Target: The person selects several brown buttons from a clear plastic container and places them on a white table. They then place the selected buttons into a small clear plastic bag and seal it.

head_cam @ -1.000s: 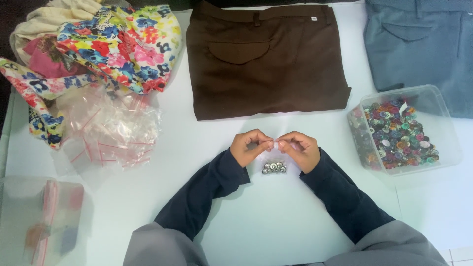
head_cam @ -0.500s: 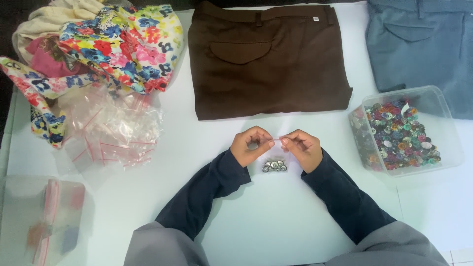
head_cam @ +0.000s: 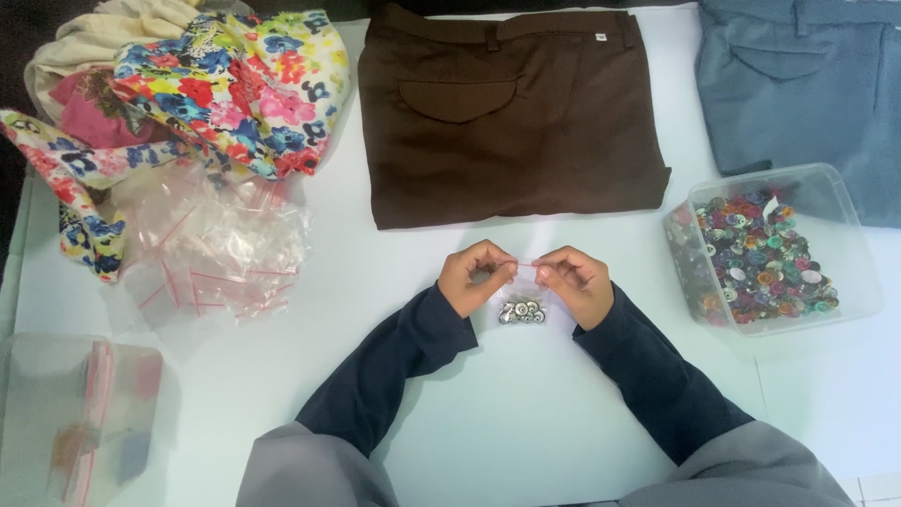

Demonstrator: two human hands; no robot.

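— Clear plastic, red seal strip: we pinch the top edge of a small zip bag [head_cam: 522, 299] with both hands, left hand [head_cam: 472, 278] and right hand [head_cam: 574, 282], fingertips closed on it at table centre.
— Metal buttons [head_cam: 523, 313] sit at its bottom. Sealing, we judge?
— Yes; next calls for pressing along the strip. The button tub [head_cam: 771, 249] stays at three o'clock.

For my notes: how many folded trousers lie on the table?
2: brown trousers at top centre, grey-blue trousers at top right, cut by the frame edge. More may lie outside the view.
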